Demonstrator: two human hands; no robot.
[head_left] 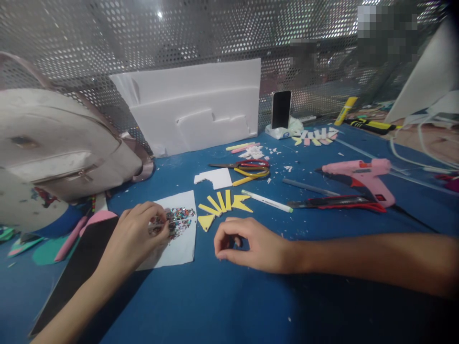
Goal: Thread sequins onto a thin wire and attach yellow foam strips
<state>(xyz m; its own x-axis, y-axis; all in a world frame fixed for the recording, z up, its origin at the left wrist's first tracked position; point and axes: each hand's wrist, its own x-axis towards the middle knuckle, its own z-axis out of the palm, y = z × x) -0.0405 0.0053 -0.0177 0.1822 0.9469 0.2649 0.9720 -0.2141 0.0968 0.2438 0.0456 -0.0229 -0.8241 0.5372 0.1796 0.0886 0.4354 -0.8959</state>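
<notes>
My left hand [143, 231] is closed in a pinch over a sheet of white paper [184, 253]. A thin pale strip [181, 220] runs out from its fingers, across a spread of shiny coloured sequins [182, 212] on the paper. My right hand [247, 243] rests on the blue table with its fingers curled and thumb and forefinger together; whether anything sits between them cannot be made out. Just beyond it lie yellow foam strips [216, 204], a yellow triangle [206, 221] and a notched yellow piece [242, 203].
Behind lie scissors [251, 166], a white cut-out [220, 178] and a green-tipped marker [267, 200]. To the right are a red-and-black cutter [337, 202] and a pink glue gun [369, 174]. A propped phone [281, 110], white boards [193, 110] and a backpack [68, 143] stand behind.
</notes>
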